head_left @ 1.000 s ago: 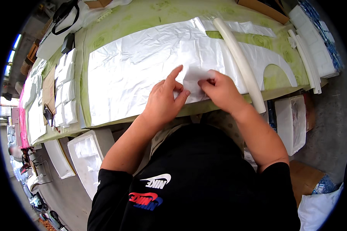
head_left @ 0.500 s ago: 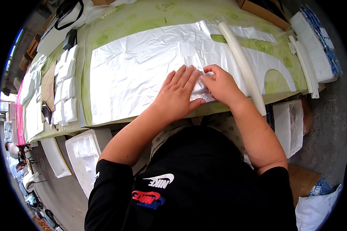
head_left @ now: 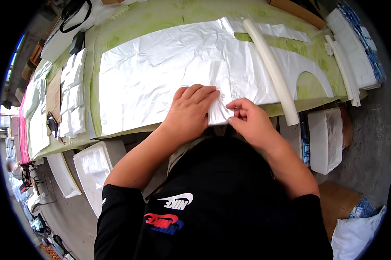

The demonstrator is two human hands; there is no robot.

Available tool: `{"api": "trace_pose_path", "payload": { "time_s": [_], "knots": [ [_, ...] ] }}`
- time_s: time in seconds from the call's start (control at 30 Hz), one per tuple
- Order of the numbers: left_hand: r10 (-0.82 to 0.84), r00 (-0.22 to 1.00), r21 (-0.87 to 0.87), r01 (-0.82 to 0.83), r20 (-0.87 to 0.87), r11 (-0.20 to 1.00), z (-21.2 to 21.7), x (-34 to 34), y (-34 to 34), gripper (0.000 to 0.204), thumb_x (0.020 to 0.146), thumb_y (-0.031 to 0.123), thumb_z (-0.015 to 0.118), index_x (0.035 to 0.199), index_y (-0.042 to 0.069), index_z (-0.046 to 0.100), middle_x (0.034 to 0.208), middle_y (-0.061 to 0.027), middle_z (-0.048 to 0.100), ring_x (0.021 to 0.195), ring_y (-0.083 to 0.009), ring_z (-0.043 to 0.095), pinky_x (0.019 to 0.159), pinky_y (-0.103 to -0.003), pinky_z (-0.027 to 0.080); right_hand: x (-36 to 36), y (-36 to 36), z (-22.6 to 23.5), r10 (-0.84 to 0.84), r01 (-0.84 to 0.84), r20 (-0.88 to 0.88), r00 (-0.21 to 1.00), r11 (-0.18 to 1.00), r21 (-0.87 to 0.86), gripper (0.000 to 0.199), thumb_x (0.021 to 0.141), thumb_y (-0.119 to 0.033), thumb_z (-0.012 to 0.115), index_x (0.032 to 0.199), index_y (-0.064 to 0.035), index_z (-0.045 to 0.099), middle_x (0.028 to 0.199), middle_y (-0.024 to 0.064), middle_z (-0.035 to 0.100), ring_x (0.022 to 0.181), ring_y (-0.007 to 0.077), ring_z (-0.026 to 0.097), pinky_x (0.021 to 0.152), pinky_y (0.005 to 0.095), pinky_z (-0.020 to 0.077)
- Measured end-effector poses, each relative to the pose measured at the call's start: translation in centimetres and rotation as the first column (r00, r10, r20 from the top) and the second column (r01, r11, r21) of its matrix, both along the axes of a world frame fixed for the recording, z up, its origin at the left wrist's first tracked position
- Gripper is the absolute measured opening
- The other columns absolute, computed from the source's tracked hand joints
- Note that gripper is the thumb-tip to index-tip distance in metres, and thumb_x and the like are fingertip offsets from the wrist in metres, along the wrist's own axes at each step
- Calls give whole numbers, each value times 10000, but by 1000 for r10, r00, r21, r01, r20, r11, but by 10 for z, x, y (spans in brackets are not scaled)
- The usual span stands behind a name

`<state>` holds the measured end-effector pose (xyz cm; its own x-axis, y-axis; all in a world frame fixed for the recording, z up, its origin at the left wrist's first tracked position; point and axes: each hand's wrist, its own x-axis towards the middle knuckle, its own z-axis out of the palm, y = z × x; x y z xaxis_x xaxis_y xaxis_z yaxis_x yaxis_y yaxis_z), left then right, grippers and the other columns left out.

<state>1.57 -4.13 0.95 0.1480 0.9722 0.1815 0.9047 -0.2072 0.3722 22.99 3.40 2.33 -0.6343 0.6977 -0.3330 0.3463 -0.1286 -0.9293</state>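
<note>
A large white plastic bag [head_left: 147, 69] with a cut-out handle end lies spread and creased on the table. At its near edge, a narrow folded strip of white plastic [head_left: 220, 99] runs between my hands. My left hand [head_left: 189, 108] rests on the strip's left side, fingers together and bent over its edge, with the thumb mostly hidden. On the other side, the thumb and index finger of my right hand [head_left: 251, 120] pinch the strip's right edge; the remaining fingers are curled. Right of the strip, a long cream-coloured tube [head_left: 271, 71] lies across the plastic.
A green patterned cloth [head_left: 173, 19] covers the table. Folded white packets [head_left: 76, 95] stand in rows at left, near a small black box [head_left: 77, 42]. Thin white rolls [head_left: 342, 71] and a white stack [head_left: 351, 47] are at right. White bins [head_left: 326, 141] sit below the table's edge.
Both hands have come nearer to my body. My left hand has gone from lying flat with fingers spread to bent fingers. The folded strip now shows more fully between the hands.
</note>
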Motion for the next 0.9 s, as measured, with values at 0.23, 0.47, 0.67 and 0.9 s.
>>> {"api": "trace_pose_path", "payload": {
  "time_s": [0.23, 0.47, 0.67, 0.9],
  "knots": [
    [71, 985, -24, -68, 155, 997, 2, -7, 7, 447, 829, 93, 640, 1267, 161, 700, 1323, -11, 664, 1210, -276, 586, 1062, -438, 421, 14, 23, -7, 141, -122, 62, 988, 476, 871, 494, 756, 0, 682, 1238, -105, 643, 1294, 128, 581, 1180, 350, 563, 1004, 419, 474],
    [159, 957, -21, -159, 241, 987, 2, -7, 17, 220, 898, 169, 652, 1071, 76, 751, 1151, -79, 731, 1063, -325, 659, 951, -437, 501, -9, 60, -18, 177, -218, 147, 973, 504, 836, 221, 776, -146, 770, 974, -63, 716, 1045, 103, 641, 1009, 337, 576, 900, 430, 483],
    [262, 929, -20, -267, 263, 964, -1, -7, 29, 252, 972, 239, 616, 966, 16, 734, 1054, -148, 716, 988, -361, 664, 895, -430, 523, -27, 77, -20, 49, -287, 319, 946, 580, 762, 291, 911, -326, 670, 871, -45, 734, 946, 123, 676, 939, 354, 601, 862, 449, 504],
    [341, 928, -100, -329, 152, 939, 4, -7, 35, 291, 998, 267, 590, 936, 14, 718, 1014, -147, 692, 976, -357, 655, 890, -437, 516, -34, 72, -9, 24, -197, 258, 966, 713, 673, 266, 895, -309, 698, 890, -43, 723, 976, 115, 665, 970, 333, 602, 881, 426, 500]
  ]
}}
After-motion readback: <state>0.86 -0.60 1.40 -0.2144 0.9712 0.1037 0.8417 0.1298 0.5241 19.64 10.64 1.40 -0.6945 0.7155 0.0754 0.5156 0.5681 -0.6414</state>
